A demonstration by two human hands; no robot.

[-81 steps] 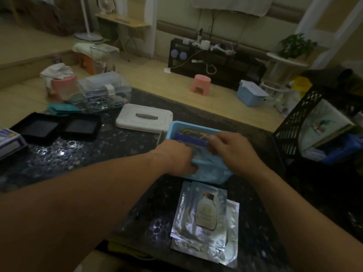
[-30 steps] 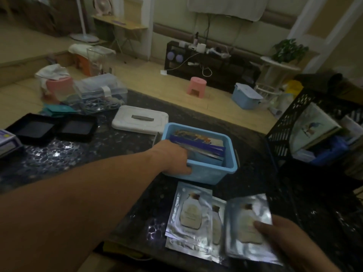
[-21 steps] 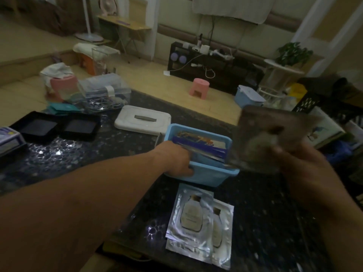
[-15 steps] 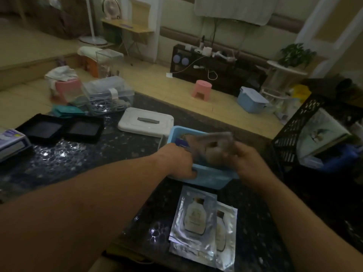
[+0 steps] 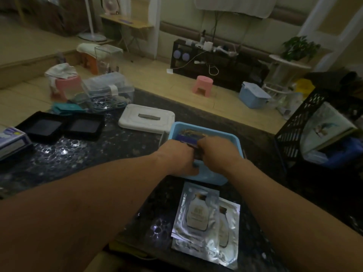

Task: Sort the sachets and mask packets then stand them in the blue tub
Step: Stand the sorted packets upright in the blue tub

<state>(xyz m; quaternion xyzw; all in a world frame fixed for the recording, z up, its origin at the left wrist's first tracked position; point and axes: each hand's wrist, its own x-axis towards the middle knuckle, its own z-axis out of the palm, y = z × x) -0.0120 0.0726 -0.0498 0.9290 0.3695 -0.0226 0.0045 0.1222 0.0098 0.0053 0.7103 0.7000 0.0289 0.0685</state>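
The blue tub (image 5: 233,137) stands on the dark speckled table, with purple and printed mask packets (image 5: 186,138) upright at its back. My left hand (image 5: 176,160) grips the tub's near-left rim, thumb on the outer wall. My right hand (image 5: 218,152) reaches down into the tub, fingers curled round a silver sachet; only a dark sliver of the sachet shows between my hands. Two more silver sachets with a bottle print (image 5: 198,214) lie overlapped on the table just in front of the tub.
A white lidded box (image 5: 147,118) sits behind the tub to the left. Two black trays (image 5: 59,127) and a purple-white carton (image 5: 11,140) lie at far left, a clear storage box (image 5: 110,93) behind them. A black mesh crate (image 5: 300,122) stands at right.
My right hand picked one silver sachet off the table, lifted it and brought it down into the tub. My left hand stayed on the tub's rim.
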